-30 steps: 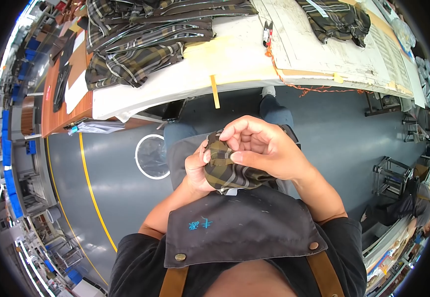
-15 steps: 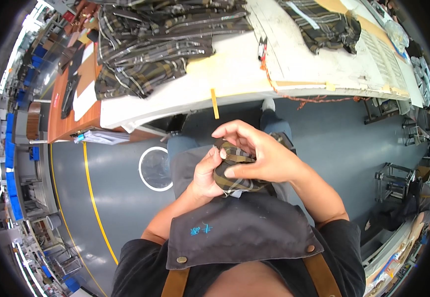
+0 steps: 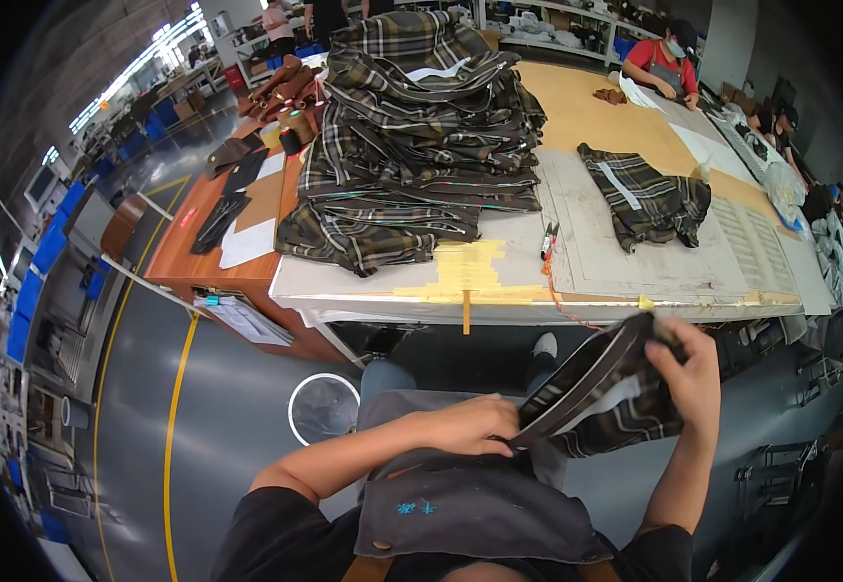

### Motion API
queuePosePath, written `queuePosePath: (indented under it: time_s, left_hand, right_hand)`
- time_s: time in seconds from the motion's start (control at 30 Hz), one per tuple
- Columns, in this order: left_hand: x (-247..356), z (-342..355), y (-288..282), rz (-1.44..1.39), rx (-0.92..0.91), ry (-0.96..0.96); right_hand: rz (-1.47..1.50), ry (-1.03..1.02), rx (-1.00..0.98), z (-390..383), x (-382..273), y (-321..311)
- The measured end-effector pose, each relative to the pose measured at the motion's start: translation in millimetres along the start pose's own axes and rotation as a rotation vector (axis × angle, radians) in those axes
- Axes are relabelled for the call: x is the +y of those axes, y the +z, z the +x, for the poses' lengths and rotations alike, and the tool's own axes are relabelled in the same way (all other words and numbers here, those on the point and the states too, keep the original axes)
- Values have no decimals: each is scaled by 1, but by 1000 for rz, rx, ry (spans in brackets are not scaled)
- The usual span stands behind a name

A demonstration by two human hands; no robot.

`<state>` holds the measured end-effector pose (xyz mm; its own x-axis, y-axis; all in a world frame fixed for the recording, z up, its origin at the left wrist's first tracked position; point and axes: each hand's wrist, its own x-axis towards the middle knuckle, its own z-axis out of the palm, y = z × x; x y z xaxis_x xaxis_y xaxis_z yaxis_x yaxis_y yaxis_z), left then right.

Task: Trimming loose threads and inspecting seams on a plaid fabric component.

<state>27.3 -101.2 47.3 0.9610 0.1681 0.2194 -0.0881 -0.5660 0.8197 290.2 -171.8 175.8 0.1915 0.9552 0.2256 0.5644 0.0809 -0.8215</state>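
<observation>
Over my lap I hold a brown, black and white plaid fabric piece (image 3: 576,383) stretched between both hands. My left hand (image 3: 465,424) grips its lower left end, close to the apron, with the fingers curled. At the upper right end, my right hand (image 3: 688,373) pinches the cloth, slightly blurred by motion. A dark band runs along the upper edge, and a pale patch shows in the middle. On the table ahead stands a tall pile of folded plaid pieces (image 3: 412,155). Another plaid piece with a white strip (image 3: 649,199) lies by itself to the right.
Small thread snips (image 3: 548,241) with an orange cord lie near the front edge of the white table (image 3: 344,291). Yellow tape (image 3: 467,267) marks that edge. A white-rimmed bin (image 3: 324,409) stands at lower left. A co-worker in red (image 3: 649,68) sits at the far right.
The plaid piece was bunched between my two hands; now it is spread out wide. My right hand has moved right, and my view has tilted up to show more of the table.
</observation>
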Motion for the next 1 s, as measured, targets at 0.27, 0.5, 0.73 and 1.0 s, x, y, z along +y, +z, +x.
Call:
queuePosePath:
  time_s: [0.27, 0.5, 0.73, 1.0]
  left_hand:
    - [45, 42, -4, -962, 193, -294]
    - [62, 30, -10, -1055, 486, -190]
    - [53, 5, -13, -1149, 659, -380]
    - [41, -29, -8, -1410, 566, -351]
  right_hand:
    - [150, -254, -136, -25, -11, 19]
    - [31, -292, -274, -47, -40, 36]
    - [-124, -444, -161, -37, -36, 70]
    - [76, -408, -232, -14, -31, 86]
